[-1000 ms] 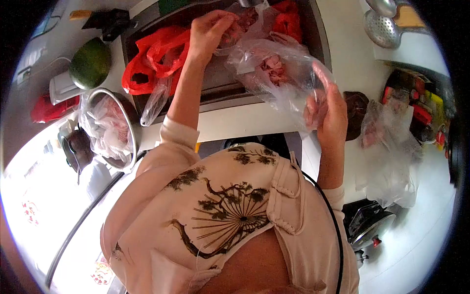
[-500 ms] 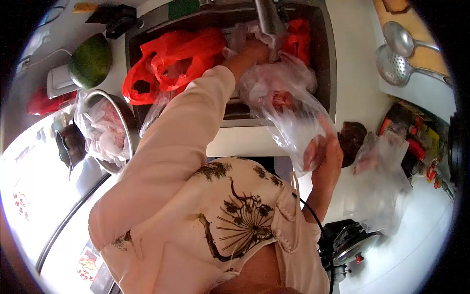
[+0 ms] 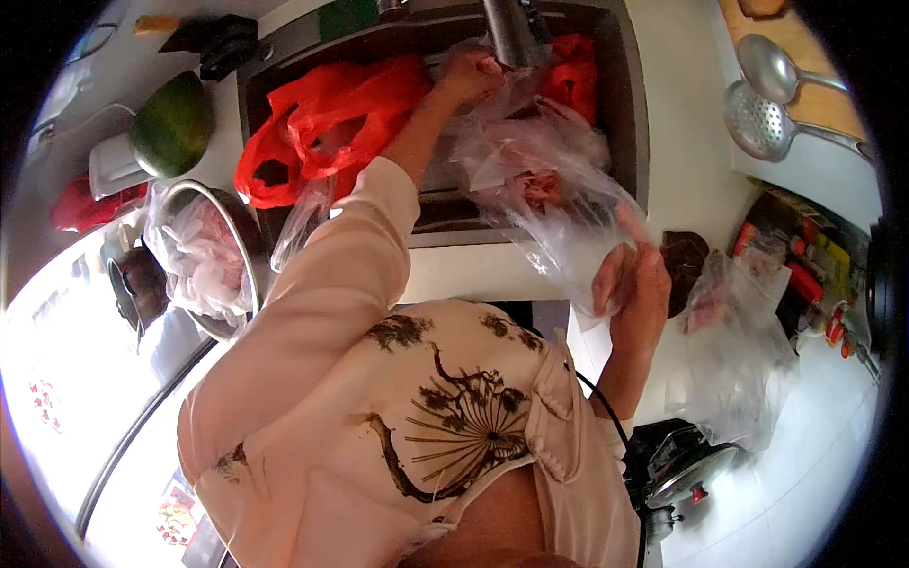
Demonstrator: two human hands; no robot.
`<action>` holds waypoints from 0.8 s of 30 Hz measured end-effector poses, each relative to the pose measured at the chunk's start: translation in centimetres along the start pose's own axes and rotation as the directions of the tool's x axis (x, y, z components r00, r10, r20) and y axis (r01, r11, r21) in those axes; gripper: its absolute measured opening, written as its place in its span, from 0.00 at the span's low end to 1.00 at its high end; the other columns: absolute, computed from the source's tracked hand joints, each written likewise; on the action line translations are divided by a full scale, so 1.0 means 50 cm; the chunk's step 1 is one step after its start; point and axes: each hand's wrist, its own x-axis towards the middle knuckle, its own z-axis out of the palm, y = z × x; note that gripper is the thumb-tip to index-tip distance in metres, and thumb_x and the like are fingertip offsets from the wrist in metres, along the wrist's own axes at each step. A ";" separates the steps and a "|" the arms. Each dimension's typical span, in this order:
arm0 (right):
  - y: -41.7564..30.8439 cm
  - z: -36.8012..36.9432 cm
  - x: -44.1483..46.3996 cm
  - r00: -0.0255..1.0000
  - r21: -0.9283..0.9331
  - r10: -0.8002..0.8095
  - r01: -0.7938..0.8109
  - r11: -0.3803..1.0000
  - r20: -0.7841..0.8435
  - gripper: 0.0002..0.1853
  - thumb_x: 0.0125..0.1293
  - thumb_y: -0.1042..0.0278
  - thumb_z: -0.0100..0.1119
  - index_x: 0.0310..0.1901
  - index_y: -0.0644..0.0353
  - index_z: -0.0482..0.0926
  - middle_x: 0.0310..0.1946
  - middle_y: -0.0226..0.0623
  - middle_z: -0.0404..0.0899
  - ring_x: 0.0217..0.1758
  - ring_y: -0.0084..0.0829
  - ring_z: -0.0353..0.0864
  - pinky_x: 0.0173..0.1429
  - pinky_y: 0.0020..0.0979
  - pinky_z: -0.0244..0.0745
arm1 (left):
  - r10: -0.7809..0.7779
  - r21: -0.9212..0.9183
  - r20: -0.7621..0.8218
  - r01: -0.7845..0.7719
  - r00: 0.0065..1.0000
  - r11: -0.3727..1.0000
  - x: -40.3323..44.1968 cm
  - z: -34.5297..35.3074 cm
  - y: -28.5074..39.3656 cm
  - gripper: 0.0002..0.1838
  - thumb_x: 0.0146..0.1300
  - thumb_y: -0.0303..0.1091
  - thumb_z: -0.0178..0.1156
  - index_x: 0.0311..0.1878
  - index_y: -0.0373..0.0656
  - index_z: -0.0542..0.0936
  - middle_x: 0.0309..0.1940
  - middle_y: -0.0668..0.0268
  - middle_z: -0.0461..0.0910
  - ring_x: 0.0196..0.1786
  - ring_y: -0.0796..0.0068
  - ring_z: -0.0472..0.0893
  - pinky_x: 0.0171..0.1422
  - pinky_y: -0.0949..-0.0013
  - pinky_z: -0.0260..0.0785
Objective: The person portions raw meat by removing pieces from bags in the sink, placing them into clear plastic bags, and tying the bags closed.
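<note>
A clear plastic bag [image 3: 568,222] with red raw meat [image 3: 542,189] inside hangs over the sink's front edge. My right hand [image 3: 632,279] grips the bag's near end, the plastic bunched at its fingers. Up by the faucet [image 3: 514,33], my left hand [image 3: 471,78] has its fingers closed on thin clear plastic [image 3: 516,90]; whether this is part of the same bag I cannot tell. Red plastic bags [image 3: 355,99] lie in the left of the sink [image 3: 627,142], beside my left forearm. More red plastic [image 3: 571,80] shows behind the clear bag.
Left of the sink are a metal pot [image 3: 248,241] holding bagged pinkish food and a green melon [image 3: 172,125]. On the right lie a skimmer [image 3: 757,121], a ladle [image 3: 769,68], a dark brown item [image 3: 684,270], another clear bag [image 3: 734,369] and a lidded pan [image 3: 696,473].
My left hand has drawn back slightly left and up from under the faucet, its fingers now showing. My right hand has shifted a little to the right, still on the bag.
</note>
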 end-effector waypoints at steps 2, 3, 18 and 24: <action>-0.004 0.000 0.003 1.000 -0.005 -0.015 0.015 1.000 0.013 0.32 0.69 0.44 0.37 0.61 0.66 0.64 0.14 0.29 0.64 0.11 0.19 0.59 0.15 0.20 0.52 | 0.007 -0.050 -0.039 -0.009 0.999 0.999 -0.030 -0.013 0.017 0.08 0.54 0.31 0.64 0.34 0.38 0.78 0.23 0.67 0.79 0.25 0.77 0.76 0.30 0.72 0.71; -0.005 0.000 0.005 1.000 -0.002 -0.017 0.017 1.000 0.015 0.32 0.69 0.44 0.37 0.61 0.66 0.64 0.14 0.29 0.64 0.11 0.19 0.59 0.15 0.20 0.52 | 0.012 -0.102 -0.072 -0.019 0.997 0.995 -0.046 -0.020 0.026 0.11 0.55 0.34 0.65 0.34 0.37 0.78 0.23 0.67 0.79 0.26 0.79 0.78 0.31 0.73 0.73; -0.001 -0.014 0.041 0.958 0.226 -0.144 0.088 0.970 0.249 0.27 0.68 0.55 0.46 0.63 0.61 0.61 0.23 0.32 0.70 0.23 0.21 0.68 0.29 0.23 0.66 | 0.642 -0.023 0.147 -0.646 0.753 0.763 -0.354 0.070 0.115 0.18 0.53 0.28 0.65 0.47 0.38 0.75 0.36 0.63 0.80 0.35 0.80 0.79 0.39 0.74 0.74; -0.008 -0.066 0.042 0.839 -0.649 -0.512 0.494 0.578 0.183 0.20 0.64 0.60 0.52 0.54 0.62 0.73 0.31 0.39 0.80 0.33 0.27 0.78 0.42 0.28 0.73 | 0.448 0.193 -0.230 -0.411 0.864 0.891 -0.418 0.005 0.124 0.16 0.53 0.30 0.63 0.46 0.41 0.77 0.34 0.60 0.81 0.33 0.72 0.82 0.36 0.72 0.74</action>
